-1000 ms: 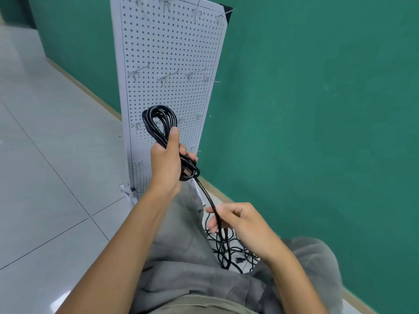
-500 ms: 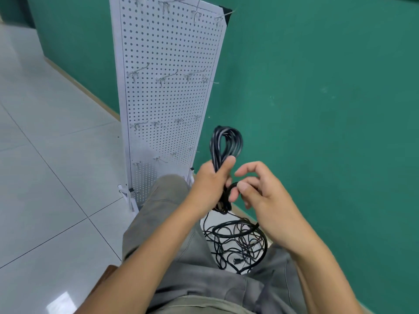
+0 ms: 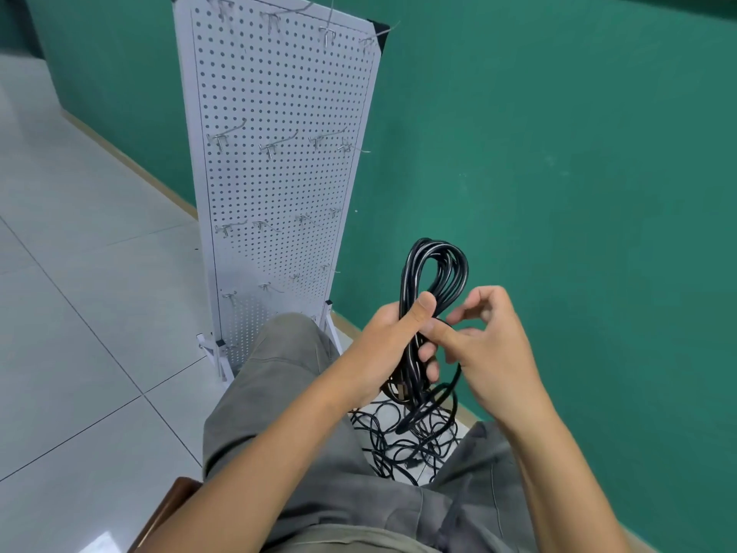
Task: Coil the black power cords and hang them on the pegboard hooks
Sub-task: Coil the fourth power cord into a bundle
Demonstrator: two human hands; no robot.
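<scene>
Right hand (image 3: 490, 353) shifted to pinch cord tail; left hand (image 3: 393, 345) grips coiled cord (image 3: 436, 269)

I see a teal green wall (image 3: 558, 153) filling the right side and the far left corner; a pale baseboard (image 3: 131, 161) runs along its foot; glossy grey-white floor tiles (image 3: 79, 313) with dark grout lines spread to the left; grey trousers (image 3: 319, 453) cover both knees; a brown chair edge (image 3: 167, 508) shows at bottom left.

Teal wall (image 3: 558, 153), pale tiled floor (image 3: 79, 313)
</scene>
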